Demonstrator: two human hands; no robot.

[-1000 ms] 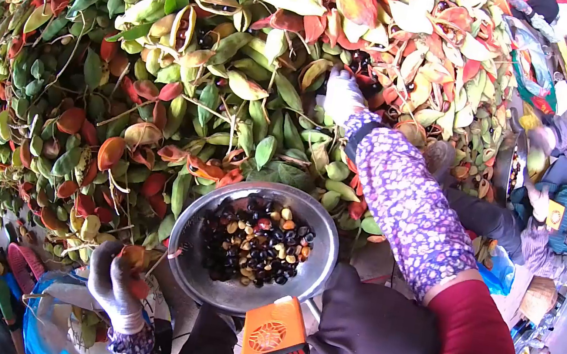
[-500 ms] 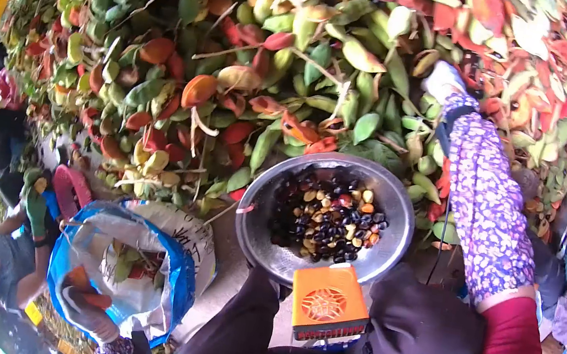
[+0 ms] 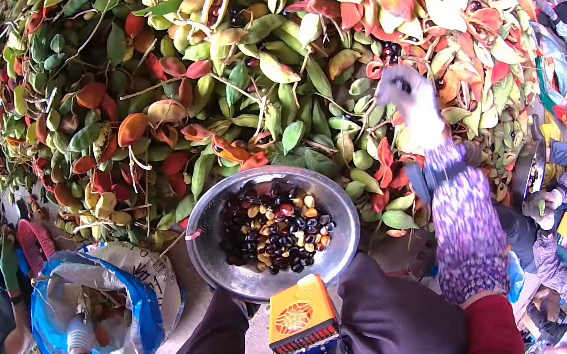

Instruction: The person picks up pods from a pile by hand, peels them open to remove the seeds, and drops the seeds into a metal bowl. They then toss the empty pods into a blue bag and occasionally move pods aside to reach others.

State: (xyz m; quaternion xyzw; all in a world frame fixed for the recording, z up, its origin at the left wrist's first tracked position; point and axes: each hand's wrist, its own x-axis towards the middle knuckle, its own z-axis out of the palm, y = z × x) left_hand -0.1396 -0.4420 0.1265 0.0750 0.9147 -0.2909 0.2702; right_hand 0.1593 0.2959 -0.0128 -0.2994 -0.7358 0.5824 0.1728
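Observation:
My right hand [image 3: 410, 101], in a white glove below a purple floral sleeve, is over the heap of green and red seed pods [image 3: 279, 71]. Its fingers are blurred, and a dark spot shows among them. Black seeds [image 3: 391, 51] in an open pod lie just beyond the fingertips. My left hand [image 3: 80, 338], also gloved, reaches down into a blue-and-white bag [image 3: 157, 306], its fingers hidden among pod pieces inside. Between my legs stands a metal bowl [image 3: 199, 226] holding black and pale yellow seeds.
An orange device [image 3: 301, 316] sits over my lap by the bowl's near rim. Behind the blue bag is a white printed sack [image 3: 166, 274], with a pink sandal [image 3: 34, 244] farther left. Other people sit at the left and right, one with a gloved hand [image 3: 542, 208].
My right hand has drawn back and up from the pods. My left hand has gone deeper into the bag; the orange pod pieces by it earlier are no longer plain. The view has shifted right.

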